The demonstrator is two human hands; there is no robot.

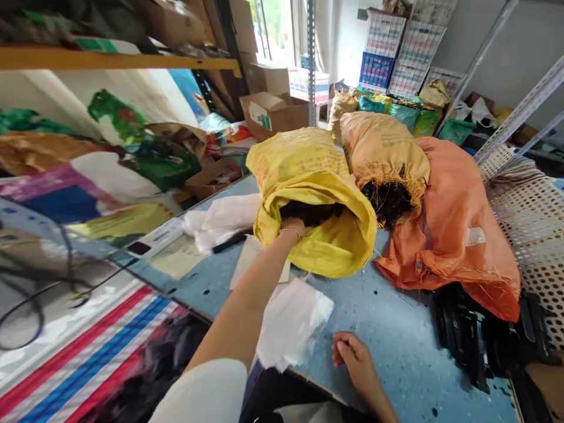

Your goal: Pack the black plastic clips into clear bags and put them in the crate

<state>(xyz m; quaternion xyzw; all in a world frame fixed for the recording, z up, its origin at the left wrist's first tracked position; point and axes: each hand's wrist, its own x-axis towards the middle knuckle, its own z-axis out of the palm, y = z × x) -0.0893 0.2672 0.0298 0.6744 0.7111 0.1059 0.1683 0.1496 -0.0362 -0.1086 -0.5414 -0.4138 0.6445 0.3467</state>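
Observation:
My left hand (294,225) reaches into the open mouth of a yellow woven sack (308,176) lying on the blue table (396,335). Its fingers are hidden among dark items inside the sack. A thin bracelet sits on that wrist. My right hand (355,358) rests near the table's front edge with its fingers curled loosely, touching the edge of a white plastic bag (293,320). A second, tan sack (383,153) with dark contents at its mouth lies beside the yellow one, on an orange sack (453,229).
Black flat items (480,335) are piled at the table's right front. White bags (224,220) and a black marker (230,241) lie left of the yellow sack. A striped bag (88,358) stands at lower left. Perforated metal shelving (533,235) is at right; cardboard boxes (273,111) behind.

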